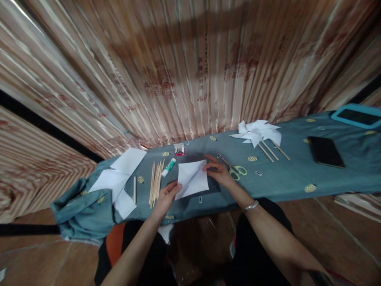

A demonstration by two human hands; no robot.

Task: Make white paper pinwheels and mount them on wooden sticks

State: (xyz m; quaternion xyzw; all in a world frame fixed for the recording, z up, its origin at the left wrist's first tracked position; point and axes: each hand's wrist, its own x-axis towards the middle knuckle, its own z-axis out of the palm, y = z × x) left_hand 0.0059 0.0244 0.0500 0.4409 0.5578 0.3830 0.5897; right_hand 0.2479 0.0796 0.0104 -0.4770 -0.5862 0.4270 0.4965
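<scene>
"What was biggest?"
"The green cloth (pixel 285 178), spread beneath the paper square (pixel 193 182)."
"How was that held?"
"At 2 spots: the left hand (pixel 166 197) pinched its lower-left edge; the right hand (pixel 219 171) touched its upper-right corner, pinching or not, I couldn't tell."
"Anything smaller?"
"Scissors (pixel 234 168) lay right of the square, a glue stick (pixel 168 167) left."

Held paper (pixel 193 180): underside hidden. Tablet (pixel 360 116) cut off at R edge; curtain (pixel 190 71) runs past top, print too blurred to read. Small box (pixel 179 149): contents too tiny to ID. Pinwheels (pixel 255 133) hide upper ends of sticks (pixel 280 149); cloth fold (pixel 98 200) covers pt. of sheets (pixel 129 161), far L.
</scene>
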